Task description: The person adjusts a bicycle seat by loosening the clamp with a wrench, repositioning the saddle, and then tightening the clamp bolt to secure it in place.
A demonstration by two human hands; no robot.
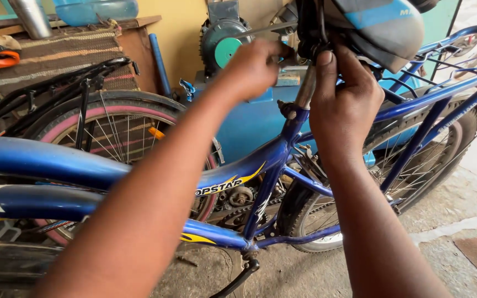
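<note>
A blue bicycle frame (56, 160) fills the view, its blue and black saddle (384, 27) at the top right. My left hand (252, 66) is closed around a small metal tool or part at the clamp just under the saddle, left of the grey seat post (305, 88). My right hand (342, 102) grips the underside of the saddle at its clamp, thumb up against the black fittings. What exactly each hand pinches is hidden by the fingers.
The blue rear carrier rack (459, 60) and rear wheel (415, 165) are at the right. A second bicycle's wheel with a pink tyre (111, 118) stands behind at the left. A blue machine with a green disc (224, 47) sits behind. Concrete floor (459, 204) lies below.
</note>
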